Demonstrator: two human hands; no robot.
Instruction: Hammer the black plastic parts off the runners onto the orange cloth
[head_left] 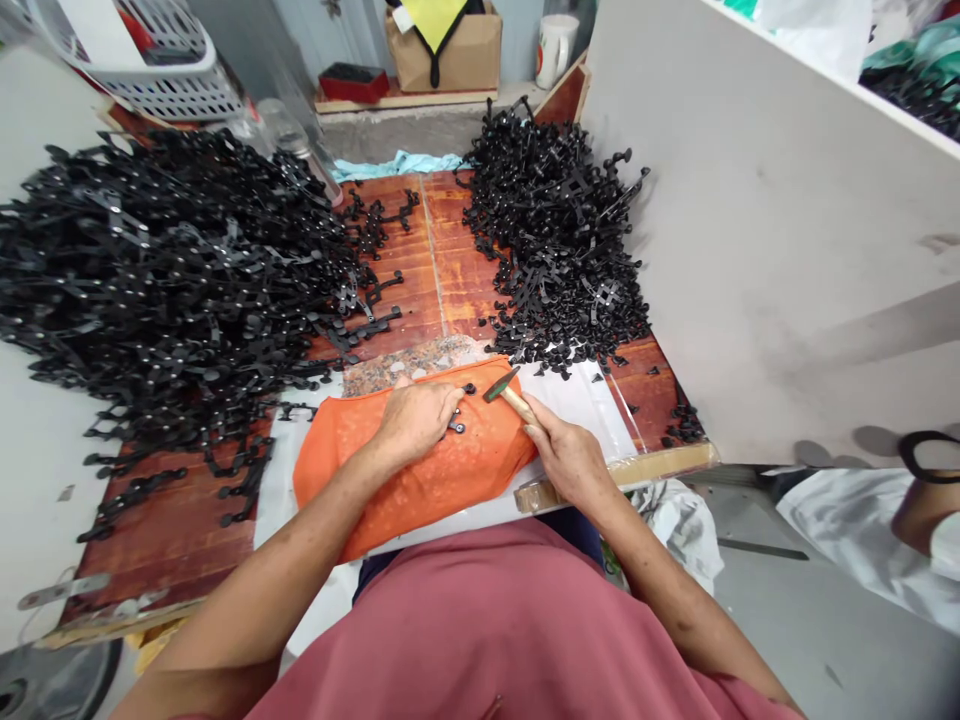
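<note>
My left hand (pixel 420 418) rests on an orange cloth (pixel 405 505), its fingers closed on a small black jointed plastic part (pixel 457 422). Much of that part is hidden under the fingers. My right hand (pixel 566 455) grips the wooden handle of a small hammer (pixel 502 384). The hammer's dark head is over the cloth, just right of the black part and apart from it. A speckled stone slab (pixel 409 362) shows behind the cloth's far edge.
A large heap of linked black parts (pixel 172 270) covers the left of the wooden table (pixel 431 250). Another heap of small black pieces (pixel 562 240) lies at right, beside a grey panel (pixel 787 240). At the back are a white basket (pixel 180 90), a cardboard box (pixel 450 65) and a mug (pixel 555 50).
</note>
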